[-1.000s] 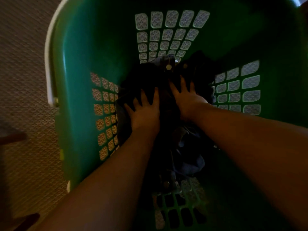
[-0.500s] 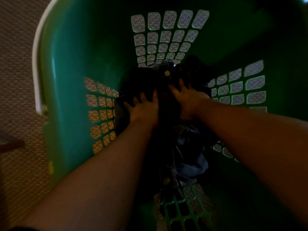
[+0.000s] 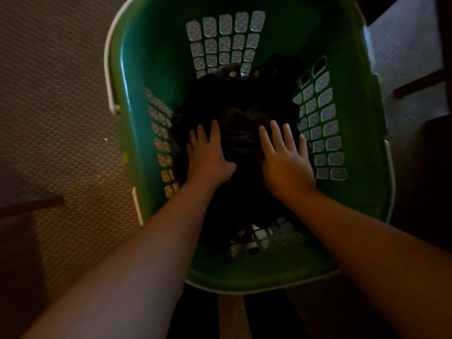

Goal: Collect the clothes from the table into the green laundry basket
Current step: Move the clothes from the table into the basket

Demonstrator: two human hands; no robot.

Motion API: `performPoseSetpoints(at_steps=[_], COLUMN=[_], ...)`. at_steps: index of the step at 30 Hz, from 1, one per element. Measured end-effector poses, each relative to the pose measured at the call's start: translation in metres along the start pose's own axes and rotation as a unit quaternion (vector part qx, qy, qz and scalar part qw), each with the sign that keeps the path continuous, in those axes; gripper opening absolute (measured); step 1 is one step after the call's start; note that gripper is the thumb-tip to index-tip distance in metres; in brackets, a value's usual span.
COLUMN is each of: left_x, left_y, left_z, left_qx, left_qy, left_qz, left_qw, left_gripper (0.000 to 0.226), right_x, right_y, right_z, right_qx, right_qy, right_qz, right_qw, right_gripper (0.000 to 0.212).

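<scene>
Green laundry basket (image 3: 151, 69), white rim; dark clothes (image 3: 239, 113); diamond-patterned carpet (image 3: 61, 94).

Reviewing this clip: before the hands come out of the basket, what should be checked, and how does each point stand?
1. Clothes inside the green laundry basket: ok, a dark pile at its bottom.
2. Left hand free to lift: ok, flat on the pile, fingers straight.
3. Right hand free to lift: ok, flat too.
4. Cloth over the rim: ok, none where the rim shows.
5. Table cleared: cannot tell, not in view.
</scene>
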State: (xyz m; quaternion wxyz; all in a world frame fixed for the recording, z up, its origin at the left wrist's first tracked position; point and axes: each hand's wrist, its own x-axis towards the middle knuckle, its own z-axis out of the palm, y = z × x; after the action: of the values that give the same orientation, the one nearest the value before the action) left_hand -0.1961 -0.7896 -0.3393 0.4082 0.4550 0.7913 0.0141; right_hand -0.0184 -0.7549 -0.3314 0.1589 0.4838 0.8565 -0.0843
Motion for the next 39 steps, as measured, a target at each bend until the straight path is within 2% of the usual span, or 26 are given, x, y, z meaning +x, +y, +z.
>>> performPoseSetpoints(at_steps=[2,3,6,8,11,15,20,25,31,33,36,39], left_x=[-0.027,-0.041,-0.072,-0.077,-0.061,-0.028,-0.001,0.011,0.008,-0.003,-0.031,-0.07], left_y=[0.001,0.001,-0.001,-0.004,-0.006,-0.006,-0.015,-0.018,-0.015,-0.009,0.003,0.022], left_z=[-0.002,0.0,0.014,0.026,0.035,0.049,0.08,0.091,0.056,0.036,0.004,-0.03], left_qx=[-0.052,-0.033,0.085,0.136,0.145,0.128,0.113,0.127,0.131,0.131,0.115,0.044], left_qy=[-0.019,-0.046,-0.139,-0.173,-0.188,-0.181,-0.166,-0.176,-0.244,-0.255,-0.187,-0.09], left_qz=[-0.01,-0.013,-0.02,-0.021,-0.028,-0.052,-0.064,-0.057,-0.05,-0.053,-0.035,0.014], left_qw=[0.998,0.998,0.986,0.975,0.971,0.974,0.978,0.974,0.96,0.957,0.975,0.995], left_gripper=[0.114,0.117,0.131,0.137,0.131,0.117,0.113,0.121,0.132,0.129,0.103,0.081], right_x=[-0.025,-0.037,-0.062,-0.062,-0.039,-0.005,0.007,0.006,0.002,-0.006,-0.024,-0.047], right_y=[-0.004,-0.006,-0.007,-0.003,0.0,0.001,0.003,0.003,-0.003,-0.006,-0.013,-0.025], right_z=[-0.008,-0.011,-0.011,-0.01,-0.007,0.007,0.041,0.072,0.044,0.021,-0.018,-0.063], right_qx=[0.075,0.088,0.052,0.043,0.034,-0.006,-0.04,-0.069,-0.053,-0.033,0.018,0.106], right_qy=[-0.001,-0.024,-0.156,-0.242,-0.32,-0.353,-0.328,-0.288,-0.304,-0.306,-0.275,-0.2], right_qz=[0.023,0.025,0.01,0.004,-0.006,-0.009,-0.022,-0.032,-0.013,0.003,0.02,0.031], right_qw=[0.997,0.996,0.986,0.969,0.947,0.936,0.943,0.955,0.951,0.951,0.961,0.974], right_gripper=[0.075,0.078,0.097,0.105,0.113,0.123,0.116,0.113,0.112,0.112,0.109,0.095])
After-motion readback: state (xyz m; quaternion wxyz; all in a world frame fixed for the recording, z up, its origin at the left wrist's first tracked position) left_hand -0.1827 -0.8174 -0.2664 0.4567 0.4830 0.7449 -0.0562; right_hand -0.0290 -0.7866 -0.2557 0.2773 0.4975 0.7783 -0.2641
